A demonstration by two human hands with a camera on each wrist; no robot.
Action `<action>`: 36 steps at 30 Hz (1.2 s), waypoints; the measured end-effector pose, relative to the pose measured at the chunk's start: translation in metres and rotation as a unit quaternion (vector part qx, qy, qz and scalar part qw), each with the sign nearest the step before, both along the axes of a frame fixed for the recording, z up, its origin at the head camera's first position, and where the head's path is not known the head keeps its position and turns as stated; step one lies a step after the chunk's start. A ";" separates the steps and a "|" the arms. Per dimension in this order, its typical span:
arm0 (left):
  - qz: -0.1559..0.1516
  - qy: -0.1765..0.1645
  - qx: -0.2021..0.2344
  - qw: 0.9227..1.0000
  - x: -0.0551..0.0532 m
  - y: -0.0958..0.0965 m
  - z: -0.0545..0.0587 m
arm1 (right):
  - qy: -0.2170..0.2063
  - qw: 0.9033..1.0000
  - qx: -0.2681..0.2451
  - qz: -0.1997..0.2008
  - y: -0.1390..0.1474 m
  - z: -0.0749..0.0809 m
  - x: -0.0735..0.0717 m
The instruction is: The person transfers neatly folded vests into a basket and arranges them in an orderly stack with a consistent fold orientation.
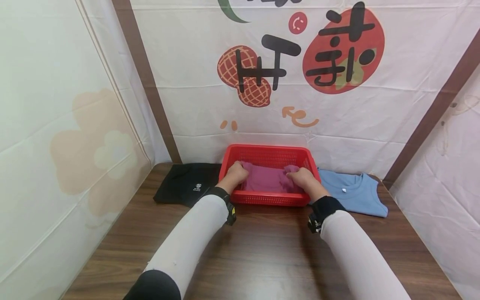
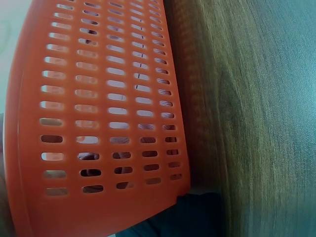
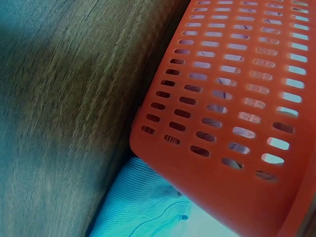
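Note:
Inside a red plastic basket [image 1: 273, 199] lies a folded magenta garment [image 1: 265, 178]. At the basket's left side, my left hand [image 1: 236, 175] pinches the garment's left edge. My right hand [image 1: 301, 177] grips a bunched bit of the same cloth at its right end. Both wrist views look at the outside of the basket's slotted wall [image 2: 98, 108], which hides the fingers; pinkish cloth shows through the slots. In the right wrist view the basket wall [image 3: 222, 113] fills the right side.
A folded black garment [image 1: 183, 183] with a small white print lies left of the basket. To its right is a folded light blue sleeveless top [image 1: 350, 191]. The brown wood-grain table [image 1: 262, 250] meets white printed cloth walls [image 1: 187, 108] at the back and sides.

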State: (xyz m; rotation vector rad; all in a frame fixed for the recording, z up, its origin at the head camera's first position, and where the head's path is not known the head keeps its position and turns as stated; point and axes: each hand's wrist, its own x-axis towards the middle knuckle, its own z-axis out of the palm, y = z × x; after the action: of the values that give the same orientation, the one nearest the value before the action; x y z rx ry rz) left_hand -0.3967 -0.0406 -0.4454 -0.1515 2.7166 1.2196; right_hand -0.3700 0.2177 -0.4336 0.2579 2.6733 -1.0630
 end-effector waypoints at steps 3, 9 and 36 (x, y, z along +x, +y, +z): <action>-0.005 -0.008 0.006 1.000 0.000 0.000 0.001 | -0.012 1.000 0.000 0.010 0.000 0.001 0.001; -0.010 -0.015 -0.014 1.000 0.000 0.002 0.003 | -0.023 0.999 -0.016 0.018 -0.001 0.000 0.004; -0.040 0.057 -0.038 0.997 0.028 0.012 0.030 | 0.120 0.987 0.076 0.070 -0.008 0.006 0.020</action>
State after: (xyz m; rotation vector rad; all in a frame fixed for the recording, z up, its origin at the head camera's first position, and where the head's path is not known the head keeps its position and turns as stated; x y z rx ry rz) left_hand -0.3684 -0.0289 -0.4155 0.0199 2.8377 1.1382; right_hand -0.3496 0.2097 -0.4278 -0.0327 2.9407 -0.8994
